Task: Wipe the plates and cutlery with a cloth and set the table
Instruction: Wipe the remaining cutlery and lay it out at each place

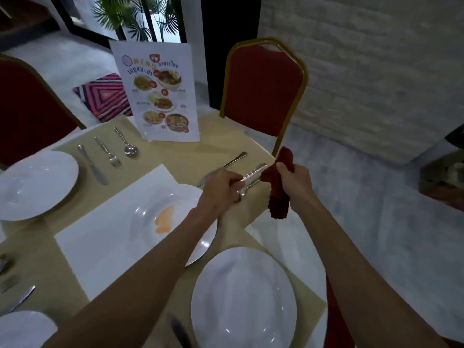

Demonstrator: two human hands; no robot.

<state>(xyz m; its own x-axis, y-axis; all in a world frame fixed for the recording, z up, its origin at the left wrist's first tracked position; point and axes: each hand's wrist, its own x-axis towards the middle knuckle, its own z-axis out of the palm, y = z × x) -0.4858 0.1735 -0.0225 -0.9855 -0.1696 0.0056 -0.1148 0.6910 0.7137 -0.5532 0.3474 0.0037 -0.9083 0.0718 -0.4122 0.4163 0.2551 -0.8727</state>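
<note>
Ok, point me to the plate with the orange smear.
Head view, centre: the smeared plate lies on the white placemat, partly under the left forearm, just beyond the nearest clean plate.

Red-padded gold-framed chair (263, 89) stands before a white brick wall (376, 71) on grey floor (364, 209)

We see our left hand (221, 189) gripping cutlery (252, 175), our right hand (298, 183) clutching a red cloth (277, 199); a stained plate (175, 197) lies toward eight o'clock
</note>
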